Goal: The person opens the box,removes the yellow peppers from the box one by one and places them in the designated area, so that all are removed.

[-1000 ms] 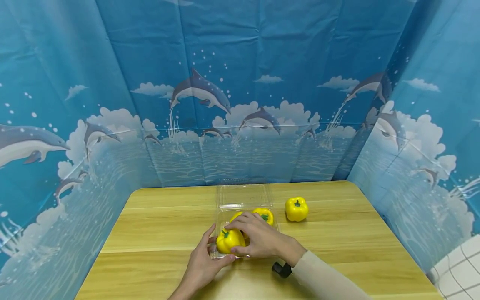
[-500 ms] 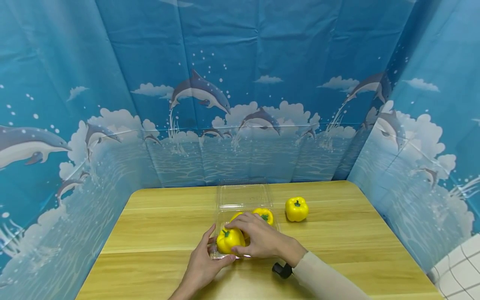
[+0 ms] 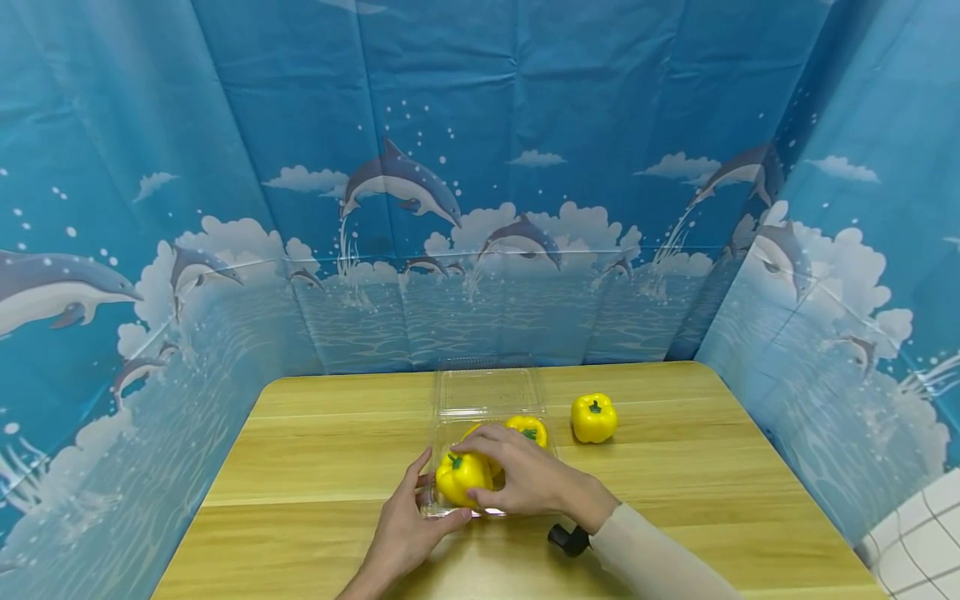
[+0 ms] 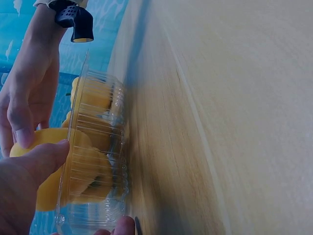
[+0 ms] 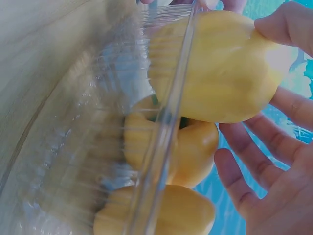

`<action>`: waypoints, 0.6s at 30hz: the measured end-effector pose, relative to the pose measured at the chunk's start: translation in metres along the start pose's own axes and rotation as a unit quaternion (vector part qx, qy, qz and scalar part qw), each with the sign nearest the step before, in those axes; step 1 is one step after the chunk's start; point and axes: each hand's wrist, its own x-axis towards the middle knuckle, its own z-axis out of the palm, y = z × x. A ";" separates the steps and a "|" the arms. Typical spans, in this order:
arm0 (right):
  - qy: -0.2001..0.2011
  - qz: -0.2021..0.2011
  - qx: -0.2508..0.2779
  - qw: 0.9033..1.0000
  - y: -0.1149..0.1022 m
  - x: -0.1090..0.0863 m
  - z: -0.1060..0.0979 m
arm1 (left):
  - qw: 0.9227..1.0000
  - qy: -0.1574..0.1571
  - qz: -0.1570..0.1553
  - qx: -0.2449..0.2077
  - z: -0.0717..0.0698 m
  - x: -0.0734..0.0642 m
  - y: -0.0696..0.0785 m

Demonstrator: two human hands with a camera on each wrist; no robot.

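Note:
In the head view my right hand (image 3: 534, 473) grips a yellow bell pepper (image 3: 462, 480) with a green stem, thumb on its near side and fingers over the top. The pepper sits partly inside the near left part of a clear plastic clamshell container (image 3: 491, 392), its lid folded back. My left hand (image 3: 403, 527) holds the container's near left corner, thumb at the front rim and fingers along the side. The right wrist view shows other yellow peppers (image 5: 195, 152) lower in the container; the right hand partly covers them in the head view.
Another yellow bell pepper (image 3: 593, 418) stands on the wooden table (image 3: 322, 450), right of the container. A black device (image 3: 567, 540) is at the right wrist. A dolphin-print curtain (image 3: 480, 308) hangs behind the table's far edge.
The gripped pepper and the right hand have shifted slightly to the right, with the pepper turning a little. The left hand and container look unmoved.

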 end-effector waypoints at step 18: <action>0.032 -0.029 0.058 0.997 0.005 -0.008 -0.007 | 1.000 0.008 -0.011 0.015 0.001 0.001 0.002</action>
